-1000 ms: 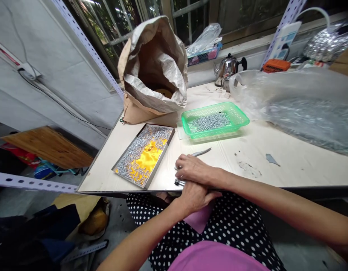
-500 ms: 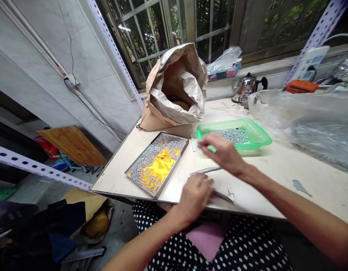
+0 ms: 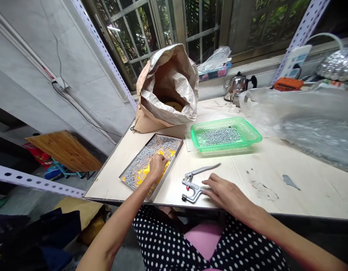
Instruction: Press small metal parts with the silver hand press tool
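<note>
My left hand (image 3: 157, 165) is over the shallow metal tray (image 3: 174, 159), its fingertips pinched down among small silvery metal pins (image 3: 159, 143) on a yellow bottom. Whatever lies between those fingertips is hidden. Grey snap-fastener pliers (image 3: 194, 190) lie at the table's front edge, jaws to the left, one handle swung up and away. My right hand (image 3: 226, 191) is closed loosely around the lower handle, which it mostly covers. Beyond the pliers stands a green plastic basket (image 3: 251, 137) holding many similar metal pins.
A large open paper sack (image 3: 145, 120) leans behind the tray. At the back are a metal kettle (image 3: 236, 84) and an orange object (image 3: 287, 84). Clear plastic bags (image 3: 312, 120) cover the right side. A grey scrap (image 3: 290, 181) lies on the table (image 3: 233, 165).
My left hand has left the pliers and moved left into the tray. My right hand has come down from beside the green basket to the pliers' handle. The view has shifted slightly.
</note>
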### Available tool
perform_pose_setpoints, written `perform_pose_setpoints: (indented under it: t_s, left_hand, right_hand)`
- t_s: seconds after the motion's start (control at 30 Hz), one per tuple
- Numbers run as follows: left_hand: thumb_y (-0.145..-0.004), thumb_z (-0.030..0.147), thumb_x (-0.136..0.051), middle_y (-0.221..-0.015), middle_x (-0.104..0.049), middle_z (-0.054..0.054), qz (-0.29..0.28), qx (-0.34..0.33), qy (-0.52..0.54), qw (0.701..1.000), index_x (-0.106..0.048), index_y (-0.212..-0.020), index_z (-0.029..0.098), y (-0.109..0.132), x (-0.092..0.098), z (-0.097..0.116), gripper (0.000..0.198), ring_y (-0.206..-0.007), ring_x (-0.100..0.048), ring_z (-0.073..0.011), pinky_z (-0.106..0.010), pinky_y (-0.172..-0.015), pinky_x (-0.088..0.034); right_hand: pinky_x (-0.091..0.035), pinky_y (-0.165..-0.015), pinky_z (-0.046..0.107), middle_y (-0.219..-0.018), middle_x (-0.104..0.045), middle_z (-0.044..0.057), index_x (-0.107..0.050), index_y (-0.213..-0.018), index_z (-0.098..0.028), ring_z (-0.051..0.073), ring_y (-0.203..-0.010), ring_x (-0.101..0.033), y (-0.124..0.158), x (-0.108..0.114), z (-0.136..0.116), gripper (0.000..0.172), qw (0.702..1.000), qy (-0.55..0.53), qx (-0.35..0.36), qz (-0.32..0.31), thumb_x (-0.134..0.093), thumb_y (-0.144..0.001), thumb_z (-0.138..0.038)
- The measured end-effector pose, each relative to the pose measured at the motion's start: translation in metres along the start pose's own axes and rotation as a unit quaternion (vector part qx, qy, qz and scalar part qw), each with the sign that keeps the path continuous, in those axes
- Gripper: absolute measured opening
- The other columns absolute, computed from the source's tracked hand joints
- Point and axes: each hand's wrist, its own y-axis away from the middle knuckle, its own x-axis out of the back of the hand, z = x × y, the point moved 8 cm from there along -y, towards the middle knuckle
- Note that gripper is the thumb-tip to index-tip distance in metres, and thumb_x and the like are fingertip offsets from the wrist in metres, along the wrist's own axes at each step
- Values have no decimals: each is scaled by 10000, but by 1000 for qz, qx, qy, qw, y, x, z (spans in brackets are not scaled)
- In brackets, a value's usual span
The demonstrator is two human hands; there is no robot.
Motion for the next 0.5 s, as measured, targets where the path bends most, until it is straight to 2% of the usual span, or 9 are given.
perform_pose_setpoints:
  t_s: [0.07, 0.17, 0.23, 0.3, 0.4, 0.5]
  left_hand:
    - [-817, 180, -587, -745, -707, -90, -2, -2, 1, 1000, -724, -714, 126, -2, 2, 2, 180, -743, -622, -181, -253, -657, -368]
    - [-826, 161, -545, -749, -710, -88, -8, -14, 1, 1000, -725, -727, 111, 1, 11, 9, 212, -744, -629, -175, -249, -681, -389]
    - [-832, 180, -536, -772, -718, -75, -10, -34, 21, 999, -730, -757, 116, 12, 18, 19, 218, -749, -636, -168, -243, -699, -410]
    - [-824, 229, -557, -764, -719, -54, -32, -56, 90, 994, -732, -796, 130, 32, 19, 32, 203, -712, -639, -157, -236, -687, -435]
    - [-796, 322, -594, -689, -696, -28, -110, -60, 228, 966, -725, -831, 147, 73, 3, 48, 222, -606, -620, -144, -233, -607, -458]
    - [-772, 403, -614, -715, -702, -34, -153, -40, 282, 946, -713, -806, 157, 105, -19, 52, 267, -623, -620, -148, -234, -589, -465]
  right_hand:
    - [-491, -697, 296, -950, -609, 65, -650, -991, -187, 180, -781, -632, 7, -13, 1, 136, 999, 16, -27, -28, -538, -934, -240]
    - [-457, -705, 302, -931, -611, 68, -642, -904, -181, 188, -812, -615, 10, -16, 6, 118, 997, 52, -49, -25, -531, -936, -203]
    - [-428, -696, 296, -916, -617, 60, -629, -866, -182, 178, -807, -603, 9, -17, 9, 138, 997, 66, -41, -15, -517, -945, -195]
    - [-396, -678, 297, -899, -625, 52, -620, -853, -181, 168, -776, -589, 8, -18, 10, 149, 996, 81, -19, -12, -514, -953, -209]
    - [-345, -674, 314, -880, -634, 45, -620, -858, -174, 167, -753, -569, 9, -19, 9, 152, 993, 115, 16, 11, -511, -956, -212]
    - [-299, -675, 326, -842, -635, 35, -616, -832, -176, 162, -725, -545, 11, -16, 6, 177, 988, 142, 41, 51, -491, -956, -181]
